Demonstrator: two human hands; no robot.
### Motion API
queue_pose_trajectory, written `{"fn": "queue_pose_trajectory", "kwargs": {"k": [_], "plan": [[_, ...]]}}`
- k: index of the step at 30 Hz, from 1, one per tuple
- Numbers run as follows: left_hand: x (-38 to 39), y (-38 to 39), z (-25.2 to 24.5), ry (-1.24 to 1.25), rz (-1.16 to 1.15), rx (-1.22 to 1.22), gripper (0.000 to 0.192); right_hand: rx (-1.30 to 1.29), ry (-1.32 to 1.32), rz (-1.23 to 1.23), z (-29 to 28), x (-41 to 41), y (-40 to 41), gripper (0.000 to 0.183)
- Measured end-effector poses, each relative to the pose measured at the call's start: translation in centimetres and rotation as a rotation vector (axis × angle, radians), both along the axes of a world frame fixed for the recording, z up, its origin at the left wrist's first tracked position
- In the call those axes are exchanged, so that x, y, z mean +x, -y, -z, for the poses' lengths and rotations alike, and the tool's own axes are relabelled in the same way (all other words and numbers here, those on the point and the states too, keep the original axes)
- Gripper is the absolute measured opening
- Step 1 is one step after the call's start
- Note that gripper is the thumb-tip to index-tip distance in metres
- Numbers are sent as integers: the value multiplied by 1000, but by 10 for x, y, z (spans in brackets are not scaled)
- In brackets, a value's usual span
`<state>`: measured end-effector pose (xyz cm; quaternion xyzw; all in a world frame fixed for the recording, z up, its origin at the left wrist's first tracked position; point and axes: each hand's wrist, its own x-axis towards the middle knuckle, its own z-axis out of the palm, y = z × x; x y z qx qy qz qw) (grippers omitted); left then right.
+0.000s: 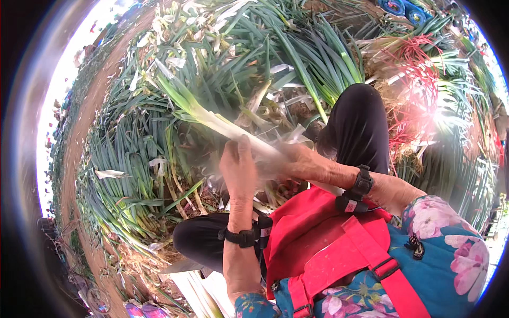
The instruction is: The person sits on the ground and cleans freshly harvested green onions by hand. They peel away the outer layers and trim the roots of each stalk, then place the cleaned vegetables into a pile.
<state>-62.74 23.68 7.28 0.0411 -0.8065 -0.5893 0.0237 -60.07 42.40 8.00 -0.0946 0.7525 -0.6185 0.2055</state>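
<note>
A leek (222, 126) lies slantwise before me, its cut green top to the upper left and its white shank running down to the right. My left hand (239, 171) is closed at the lower side of the shank, thumb and fingertips against it. Around the lower end is my right hand (304, 161), blurred like the stalk there, so the root end is hidden. Loose peeled leaves (258, 95) and thin translucent skins lie just beyond the hands. Both wrists wear black straps.
Untrimmed green leeks (131, 159) are heaped at left, with more (330, 59) at the top. Red ties (421, 59) lie over rooted leeks at right. White leek shanks (197, 292) lie by my left forearm. My bent knees (360, 119) flank the work. Blue round objects (401, 8) are at top right.
</note>
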Motion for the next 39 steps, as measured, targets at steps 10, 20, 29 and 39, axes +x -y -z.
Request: {"fn": "queue_pose_trajectory", "kwargs": {"k": [10, 20, 29, 39], "plan": [[21, 46, 2, -218, -281, 364, 25, -691, 612, -32, -4, 3, -14, 35], [22, 112, 51, 117, -554, 491, 38, -1115, 661, 4, -5, -11, -65, 40], [15, 188, 154, 382, -332, 487, 28, -1402, 362, 232, -73, -33, -142, 47], [10, 138, 148, 544, -275, 350, 41, -1248, -236, 250, -115, -23, -310, 54]]}}
